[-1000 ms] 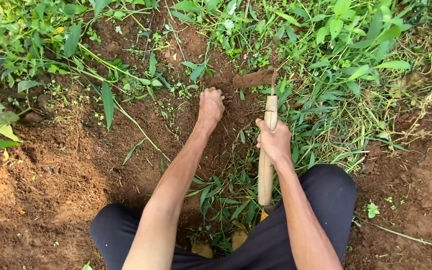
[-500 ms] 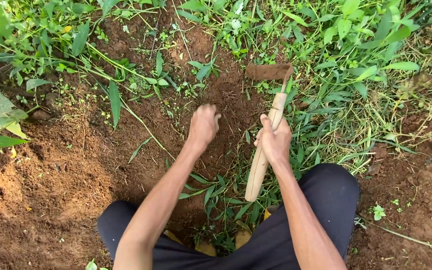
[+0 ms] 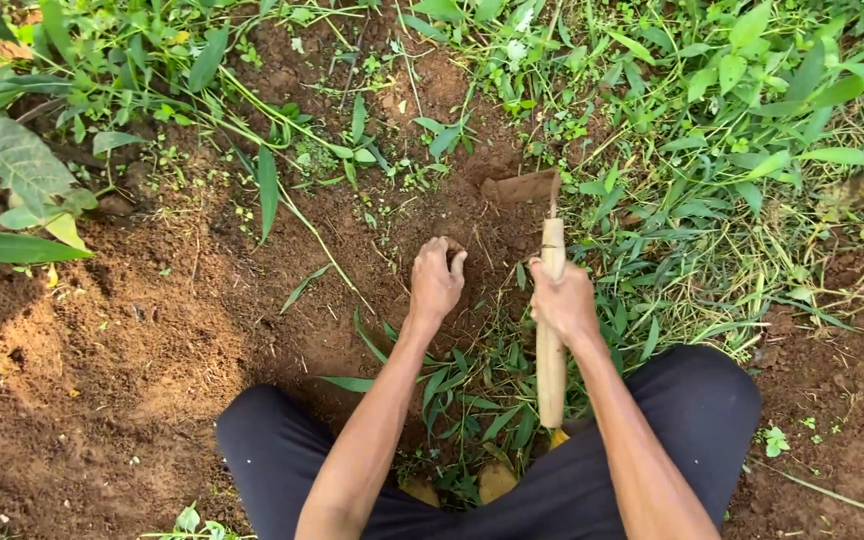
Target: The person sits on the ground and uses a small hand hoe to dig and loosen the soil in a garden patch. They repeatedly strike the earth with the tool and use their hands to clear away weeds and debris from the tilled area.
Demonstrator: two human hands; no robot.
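Soil fills most of what I see from the head camera: reddish-brown bare earth [image 3: 152,330] with a dug patch in front of my knees. My right hand [image 3: 564,300] is wrapped firmly around the pale wooden handle [image 3: 551,350] of a small hand hoe, fingers fully closed on it about a third of the way down from the top. The handle runs almost straight up and down in view, its lower end near my lap, and at its top the soil-caked flat metal blade [image 3: 519,188] sticks out to the left, resting on the dirt just ahead of both hands. My left hand [image 3: 436,283] sits just beside the handle, to its left and clear of it, curled into a loose fist with the fingertips tucked in; something small and brown seems pinched there, but I cannot tell whether it is a clod or a root. The blade lies above and slightly right of that hand. Green leafy weeds and grass [image 3: 712,120] crowd the right side and top, and cut green blades [image 3: 462,400] lie between my dark trouser legs [image 3: 692,410].
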